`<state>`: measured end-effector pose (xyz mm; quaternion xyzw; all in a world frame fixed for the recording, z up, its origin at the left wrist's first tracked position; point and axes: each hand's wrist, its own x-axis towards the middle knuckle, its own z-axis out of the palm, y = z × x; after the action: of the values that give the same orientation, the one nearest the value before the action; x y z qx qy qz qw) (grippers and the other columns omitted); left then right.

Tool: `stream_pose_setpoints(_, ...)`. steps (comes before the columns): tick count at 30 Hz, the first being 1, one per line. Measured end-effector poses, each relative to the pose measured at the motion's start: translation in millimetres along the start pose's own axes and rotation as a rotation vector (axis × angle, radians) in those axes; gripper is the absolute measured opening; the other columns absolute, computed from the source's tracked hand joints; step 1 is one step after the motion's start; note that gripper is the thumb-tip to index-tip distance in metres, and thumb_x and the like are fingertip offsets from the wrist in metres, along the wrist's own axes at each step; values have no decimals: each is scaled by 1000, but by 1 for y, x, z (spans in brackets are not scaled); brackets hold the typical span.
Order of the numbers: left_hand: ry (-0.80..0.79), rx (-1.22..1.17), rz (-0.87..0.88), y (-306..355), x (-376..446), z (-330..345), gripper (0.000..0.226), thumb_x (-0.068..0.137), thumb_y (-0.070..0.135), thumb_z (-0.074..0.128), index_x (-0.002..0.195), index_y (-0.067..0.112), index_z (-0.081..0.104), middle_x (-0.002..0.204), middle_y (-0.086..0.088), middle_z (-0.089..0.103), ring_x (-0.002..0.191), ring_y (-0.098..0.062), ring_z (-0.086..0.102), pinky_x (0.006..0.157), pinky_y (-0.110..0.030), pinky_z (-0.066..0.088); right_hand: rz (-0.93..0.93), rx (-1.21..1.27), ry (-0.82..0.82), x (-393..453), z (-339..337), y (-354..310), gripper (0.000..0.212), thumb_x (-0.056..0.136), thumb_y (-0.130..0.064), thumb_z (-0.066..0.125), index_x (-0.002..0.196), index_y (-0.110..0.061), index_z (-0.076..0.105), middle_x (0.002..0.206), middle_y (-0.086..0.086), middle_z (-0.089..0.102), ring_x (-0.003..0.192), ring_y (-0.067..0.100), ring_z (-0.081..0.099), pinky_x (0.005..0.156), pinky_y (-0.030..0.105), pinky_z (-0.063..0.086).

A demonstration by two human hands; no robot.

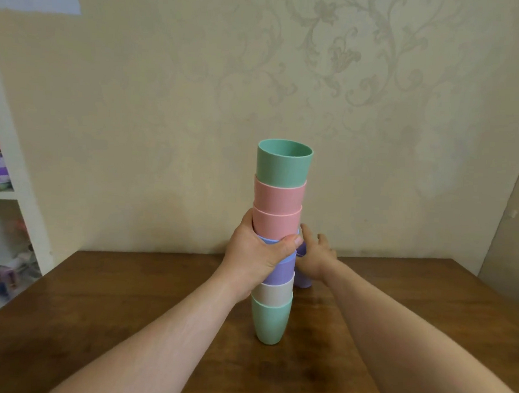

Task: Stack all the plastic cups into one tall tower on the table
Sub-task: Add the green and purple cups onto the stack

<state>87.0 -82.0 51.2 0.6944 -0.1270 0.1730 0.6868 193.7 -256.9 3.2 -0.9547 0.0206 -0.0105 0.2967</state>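
Standing tower [277, 242]: nested cups, long axis upright, mouths up, base on my tabletop [126, 303].
Left hand [256, 256]: clamped around its middle.
Right hand [315, 256]: fingers spread, touching the purple cup [303, 281] just behind the tower.

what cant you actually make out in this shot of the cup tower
- Head view: the loose purple plastic cup behind the tower is mostly hidden by the right hand, so its grip is unclear.
- The blue plastic cup mid-tower is largely covered by the left hand.
- Items on the white shelf at left are blurred.
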Motion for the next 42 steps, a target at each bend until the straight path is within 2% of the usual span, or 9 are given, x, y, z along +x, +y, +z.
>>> stream_pose_setpoints(4,6,10,-4,0,1,1,59,67,27,94,121,23,71,104,8,86,94,-16,83,78,-28,66,-82,133,50,0,14,11,78,99,-38,69,166,-29,30,164,19,30,138,41,52,118,47,43)
stream_pose_setpoints(8,17,17,0,-1,-1,1,56,70,25,93,121,19,71,105,4,87,95,-19,83,84,-34,68,-41,170,163,-15,8,25,100,83,-43,88,164,-17,35,155,12,44,131,30,57,104,37,48)
stream_pose_setpoints(11,4,24,-5,-1,-1,0,52,74,23,95,120,23,71,104,9,86,92,-15,83,81,-31,68,53,295,231,-26,0,48,89,72,-35,96,147,-13,55,141,10,60,110,22,59,90,33,49)
stream_pose_setpoints(19,-43,31,-64,-6,-3,-3,50,82,11,100,121,22,71,101,11,87,84,-9,83,68,-20,63,187,625,249,-66,-32,94,93,79,-27,94,159,-19,46,153,9,55,127,32,60,108,55,55)
stream_pose_setpoints(24,16,112,-34,-2,-10,-1,73,61,48,100,123,40,64,106,19,83,97,-13,82,88,-42,68,-24,948,481,-84,-108,26,106,85,-26,91,169,-19,27,155,14,52,119,26,67,99,45,58)
stream_pose_setpoints(28,64,240,16,3,-16,1,96,54,68,91,137,45,47,120,23,71,108,-19,75,93,-46,66,-285,1151,527,-113,-170,-57,113,80,-28,92,169,-27,23,140,3,54,102,9,69,72,33,63)
stream_pose_setpoints(33,42,209,0,8,-19,2,90,59,66,89,134,51,41,118,28,65,103,-2,68,76,-26,56,-550,1144,539,-145,-202,-135,119,67,-43,90,167,-30,27,134,0,60,116,15,72,100,45,62)
stream_pose_setpoints(37,13,166,-17,8,-20,0,88,67,57,94,138,44,43,120,23,68,102,-3,71,68,-13,54,-641,940,519,-151,-185,-157,109,76,-38,93,165,-32,32,125,-14,55,96,-14,68,73,11,59)
stream_pose_setpoints(42,31,183,-32,5,-17,0,80,78,41,99,134,42,42,118,25,66,100,0,68,70,-16,52,-641,820,426,-139,-160,-155,109,73,-36,94,162,-44,32,124,-19,54,106,14,73,84,30,64)
